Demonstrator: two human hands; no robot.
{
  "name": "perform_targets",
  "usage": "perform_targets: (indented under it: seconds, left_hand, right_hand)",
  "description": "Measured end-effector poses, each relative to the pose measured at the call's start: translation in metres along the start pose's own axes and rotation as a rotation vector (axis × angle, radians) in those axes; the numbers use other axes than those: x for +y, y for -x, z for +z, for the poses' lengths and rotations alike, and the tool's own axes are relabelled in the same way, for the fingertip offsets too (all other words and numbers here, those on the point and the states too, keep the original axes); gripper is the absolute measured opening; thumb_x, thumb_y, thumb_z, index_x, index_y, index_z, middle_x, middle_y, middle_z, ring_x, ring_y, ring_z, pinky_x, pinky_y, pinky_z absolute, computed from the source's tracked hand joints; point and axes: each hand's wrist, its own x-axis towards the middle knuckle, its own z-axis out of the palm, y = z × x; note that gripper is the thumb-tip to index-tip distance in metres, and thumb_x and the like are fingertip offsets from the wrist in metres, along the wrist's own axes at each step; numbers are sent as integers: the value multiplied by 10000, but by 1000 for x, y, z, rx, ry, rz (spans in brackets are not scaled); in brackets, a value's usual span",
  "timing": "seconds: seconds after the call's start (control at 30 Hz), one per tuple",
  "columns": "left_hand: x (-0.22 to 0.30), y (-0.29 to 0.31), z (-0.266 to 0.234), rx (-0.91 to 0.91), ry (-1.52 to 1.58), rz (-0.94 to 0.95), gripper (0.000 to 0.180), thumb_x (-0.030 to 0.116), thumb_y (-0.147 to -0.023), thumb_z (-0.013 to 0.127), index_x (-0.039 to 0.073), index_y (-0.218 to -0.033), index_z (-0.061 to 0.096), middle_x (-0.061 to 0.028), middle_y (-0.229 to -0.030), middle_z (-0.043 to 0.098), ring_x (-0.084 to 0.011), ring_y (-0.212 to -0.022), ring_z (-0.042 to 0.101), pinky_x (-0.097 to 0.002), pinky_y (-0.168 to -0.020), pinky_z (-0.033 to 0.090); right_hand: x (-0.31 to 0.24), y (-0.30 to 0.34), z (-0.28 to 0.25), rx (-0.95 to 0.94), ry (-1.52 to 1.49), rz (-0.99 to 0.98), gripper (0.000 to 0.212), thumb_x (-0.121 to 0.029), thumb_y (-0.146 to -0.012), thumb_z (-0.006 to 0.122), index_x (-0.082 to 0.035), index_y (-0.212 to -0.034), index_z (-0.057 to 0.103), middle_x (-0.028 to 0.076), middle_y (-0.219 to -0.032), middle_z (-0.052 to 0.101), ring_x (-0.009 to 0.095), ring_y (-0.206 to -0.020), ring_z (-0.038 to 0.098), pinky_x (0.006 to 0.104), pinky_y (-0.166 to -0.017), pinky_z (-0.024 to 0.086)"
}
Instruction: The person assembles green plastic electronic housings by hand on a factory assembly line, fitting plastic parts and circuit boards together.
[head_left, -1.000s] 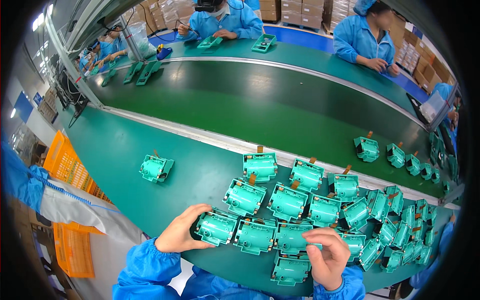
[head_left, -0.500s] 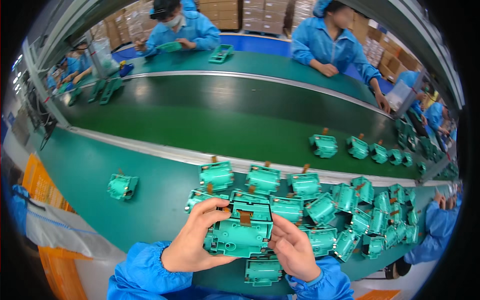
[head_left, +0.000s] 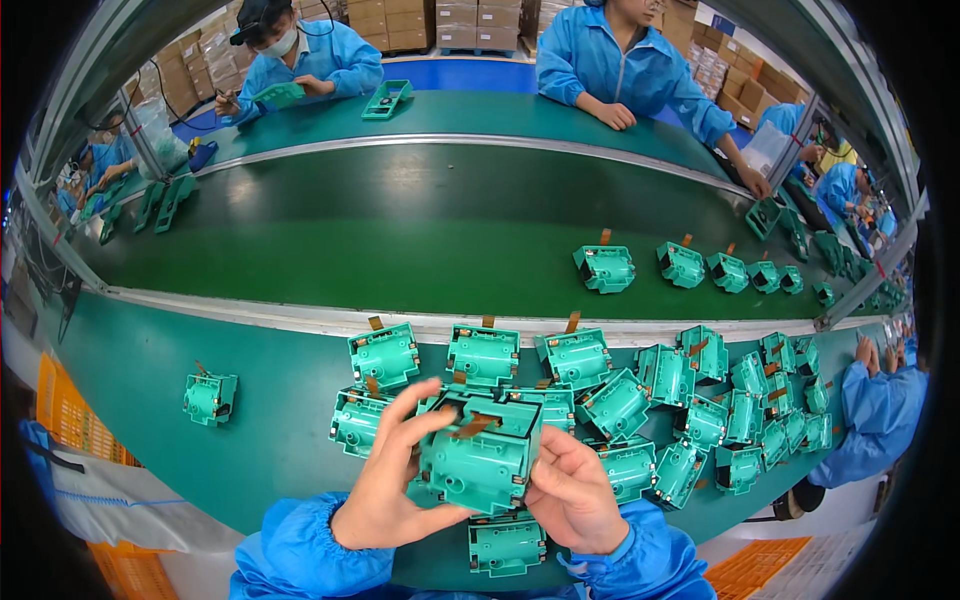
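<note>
Between my hands, above the near bench, is a teal plastic housing with a brown flat ribbon cable sticking out of its top opening. My left hand clasps it from the left, fingers over the upper edge and thumb beneath. At the right end, my right hand pinches the housing's side with thumb and fingers; whether a small part sits in that pinch is hidden. Directly below lies another teal housing, and a similar housing is just beyond my left fingers.
Many like housings crowd the bench to the right; a lone housing lies left. Past a metal rail, a green conveyor carries a row of housings. Co-workers in blue sit opposite. Orange crates stand at left.
The view has shifted, so the surroundings sit further left. The housing in my hands has tilted slightly, and its ribbon cable now slants. Both hands keep their hold.
</note>
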Motion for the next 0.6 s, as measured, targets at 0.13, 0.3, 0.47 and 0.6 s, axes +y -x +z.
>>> perform_targets:
  seconds: [0.13, 0.3, 0.47, 0.6]
  left_hand:
    - [6, 1, 1, -6, 543, -334, 873, 67, -599, 762, 93, -1289, 227, -97, -1286, 265, -256, -1198, 294, -399, -892, 349]
    - [9, 0, 11, 63, 649, -419, 856, 41, -619, 741, 87, -1289, 209, -93, -1261, 302, -248, -1193, 306, -395, -896, 334]
    - [9, 5, 13, 100, 567, -425, 835, 66, -618, 738, 63, -1274, 220, -121, -1231, 333, -239, -1161, 352, -393, -870, 365]
    - [10, 9, 16, 93, 188, -351, 843, 150, -578, 773, 33, -1237, 261, -143, -1168, 402, -250, -1101, 420, -401, -852, 389]
  right_hand:
    - [10, 4, 4, 136, 318, -258, 383, -33, -796, 541, 52, -1140, 397, 152, -1077, 533, 181, -983, 520, 320, -843, 410]
    - [18, 9, 2, 188, 491, -274, 370, 22, -772, 549, 61, -1113, 411, 164, -1024, 560, 170, -950, 537, 297, -818, 424]
    - [19, 8, 12, 110, 481, -291, 382, 24, -754, 577, 50, -1089, 395, 151, -1024, 551, 158, -935, 537, 278, -794, 433]
    - [16, 6, 12, 144, 538, -236, 389, 9, -750, 594, 41, -1079, 388, 145, -1022, 546, 159, -935, 534, 280, -802, 426]
